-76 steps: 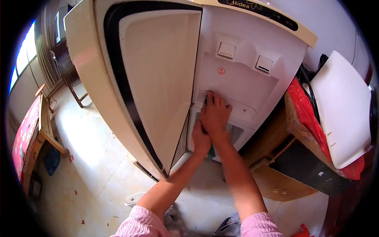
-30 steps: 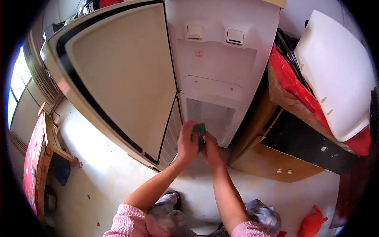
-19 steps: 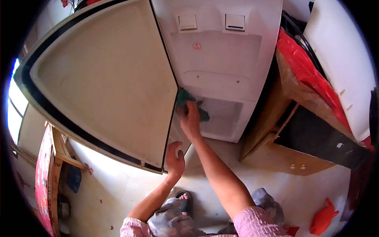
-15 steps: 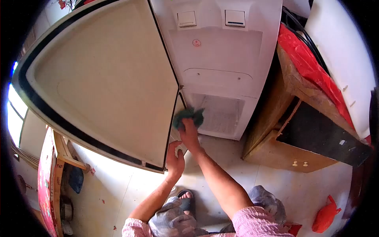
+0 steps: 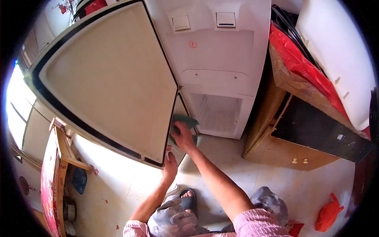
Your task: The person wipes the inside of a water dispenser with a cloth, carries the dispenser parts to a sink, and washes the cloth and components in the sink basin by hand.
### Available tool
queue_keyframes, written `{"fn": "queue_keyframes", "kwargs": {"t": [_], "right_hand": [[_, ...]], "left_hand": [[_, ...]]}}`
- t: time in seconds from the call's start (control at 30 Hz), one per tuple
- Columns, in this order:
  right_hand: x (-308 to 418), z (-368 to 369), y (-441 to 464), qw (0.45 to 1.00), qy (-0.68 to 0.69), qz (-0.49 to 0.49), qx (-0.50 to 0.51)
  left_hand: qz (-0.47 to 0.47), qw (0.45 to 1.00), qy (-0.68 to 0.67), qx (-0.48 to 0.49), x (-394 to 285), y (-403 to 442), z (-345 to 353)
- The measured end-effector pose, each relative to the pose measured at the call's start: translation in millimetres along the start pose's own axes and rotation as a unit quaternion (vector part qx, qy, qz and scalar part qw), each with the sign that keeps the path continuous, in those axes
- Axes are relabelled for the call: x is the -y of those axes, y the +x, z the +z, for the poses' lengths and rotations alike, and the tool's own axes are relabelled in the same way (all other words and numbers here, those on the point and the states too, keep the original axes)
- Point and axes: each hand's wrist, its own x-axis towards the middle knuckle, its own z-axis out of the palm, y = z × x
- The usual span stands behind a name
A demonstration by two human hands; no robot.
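Note:
A white water dispenser (image 5: 221, 55) stands ahead with its large upper door (image 5: 110, 79) swung open to the left. Below, its small compartment (image 5: 219, 112) is also open, and the lower door (image 5: 180, 106) shows partly behind the upper one. My right hand (image 5: 183, 136) is closed on a dark green cloth (image 5: 189, 119), pressed to the inner side of the lower door. My left hand (image 5: 169, 168) is at the lower door's near edge under the upper door's corner, apparently gripping it; some of its fingers are hidden.
To the right stands a wooden cabinet (image 5: 256, 134) with a black panel (image 5: 316, 128), red plastic (image 5: 308, 71) and black cables (image 5: 290, 23). A red-topped table (image 5: 49, 185) is at the left. A red bag (image 5: 328, 213) lies on the tiled floor (image 5: 233, 173).
My right hand has moved the cloth left and slightly down, away from the compartment opening, onto the lower door. My left hand has shifted slightly down and left. The upper door's view has shifted.

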Motion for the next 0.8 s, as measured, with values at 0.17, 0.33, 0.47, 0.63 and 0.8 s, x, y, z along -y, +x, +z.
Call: {"fn": "queue_keyframes", "kwargs": {"t": [0.17, 0.33, 0.47, 0.63, 0.8], "right_hand": [[20.5, -42.4, 7.2, 0.941, 0.271, 0.175, -0.100], [93.9, -74.5, 77.0, 0.995, 0.017, -0.076, -0.064], [123.0, -65.4, 110.3, 0.948, -0.287, -0.138, 0.017], [138.0, -84.8, 119.1, 0.916, -0.393, 0.007, 0.081], [109.1, -109.9, 106.3, 0.987, -0.131, 0.072, -0.060]], "left_hand": [[-0.021, 0.999, -0.025, 0.013, -2.2, -6.5, -8.2], [-0.004, 0.997, -0.081, 0.017, -12.0, -0.5, -9.2], [-0.065, 0.988, -0.141, 0.026, -26.4, 3.2, -7.9], [-0.018, 0.986, -0.164, 0.007, -19.8, 2.9, -11.5], [-0.022, 0.975, -0.211, 0.067, -31.7, 0.5, -22.8]]}}
